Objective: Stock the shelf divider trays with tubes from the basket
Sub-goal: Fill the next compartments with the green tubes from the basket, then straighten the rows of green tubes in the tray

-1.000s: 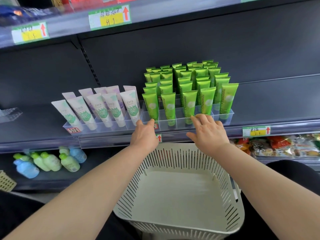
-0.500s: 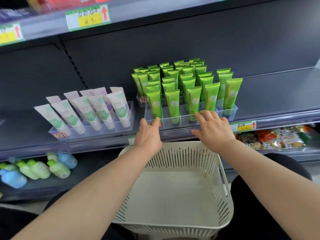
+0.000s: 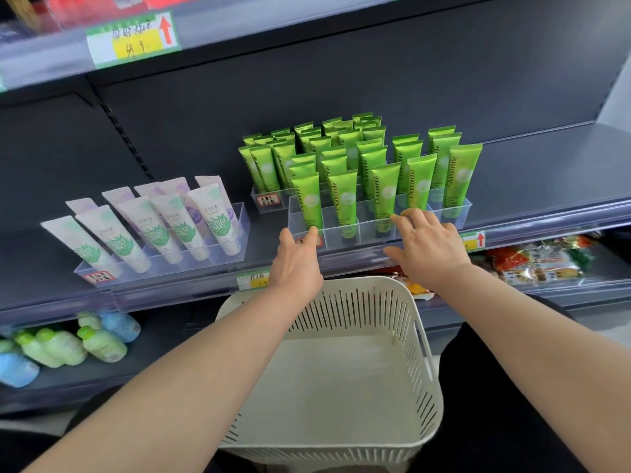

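Touches the front wall of the clear tray with the left hand and the right hand, fingers straight and loose, holding nothing. Has green tubes standing up in rows in the tray slots on the shelf, just behind the fingertips. Has the basket low down under both arms, and white tubes leaning in another tray to the left.

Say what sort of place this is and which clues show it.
Most likely a shop aisle, perhaps a supermarket or drugstore. A price label sits on the shelf edge, identical green tubes stand in rows in a clear divider tray, and snack packets lie on the shelf below.
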{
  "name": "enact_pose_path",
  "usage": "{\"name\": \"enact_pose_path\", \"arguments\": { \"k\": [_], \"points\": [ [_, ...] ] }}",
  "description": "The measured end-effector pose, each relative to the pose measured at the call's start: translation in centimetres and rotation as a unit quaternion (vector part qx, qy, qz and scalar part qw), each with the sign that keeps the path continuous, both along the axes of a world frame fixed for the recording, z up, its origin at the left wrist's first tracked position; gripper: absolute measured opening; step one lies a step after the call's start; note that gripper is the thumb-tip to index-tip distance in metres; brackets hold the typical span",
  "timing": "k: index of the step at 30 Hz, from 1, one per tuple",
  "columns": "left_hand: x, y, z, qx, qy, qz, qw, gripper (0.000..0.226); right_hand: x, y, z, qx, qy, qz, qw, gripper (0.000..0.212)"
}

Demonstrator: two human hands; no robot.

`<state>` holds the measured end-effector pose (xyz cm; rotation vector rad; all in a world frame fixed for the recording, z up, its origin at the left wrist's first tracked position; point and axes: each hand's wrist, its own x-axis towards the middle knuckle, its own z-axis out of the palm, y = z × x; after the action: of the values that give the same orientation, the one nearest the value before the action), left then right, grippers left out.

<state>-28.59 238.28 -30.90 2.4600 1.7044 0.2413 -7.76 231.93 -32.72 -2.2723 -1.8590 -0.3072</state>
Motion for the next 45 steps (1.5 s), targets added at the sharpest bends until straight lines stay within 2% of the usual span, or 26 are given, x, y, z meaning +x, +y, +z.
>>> {"name": "enact_pose_path", "arguments": {
  "k": [7,13,18,29,45],
  "points": [
    [-0.6,0.7,-0.4,0.048,0.071,-0.06,0.995,0.082,0.4,-0.1,-0.4,0.003,0.0,-0.002,1.0,0.066],
    [-0.3,1.0,-0.4,0.076,0.116,-0.084,0.987,0.08,0.5,-0.1,-0.7,0.0,-0.008,-0.001,1.0,0.069],
    [0.4,0.9,-0.2,0.084,0.122,-0.085,0.985,0.074,0.8,-0.1,-0.8,0.001,-0.016,-0.008,1.0,0.069],
    [4.0,0.0,0.2,0.071,0.117,-0.105,0.985,0.076,3.8,-1.1,-0.2,-0.005,-0.009,-0.041,0.999,0.064],
    [11.5,-1.2,0.7,0.072,0.108,-0.139,0.982,0.061,9.3,-2.7,0.7,-0.014,0.021,-0.118,0.993,0.06]
  ]
}}
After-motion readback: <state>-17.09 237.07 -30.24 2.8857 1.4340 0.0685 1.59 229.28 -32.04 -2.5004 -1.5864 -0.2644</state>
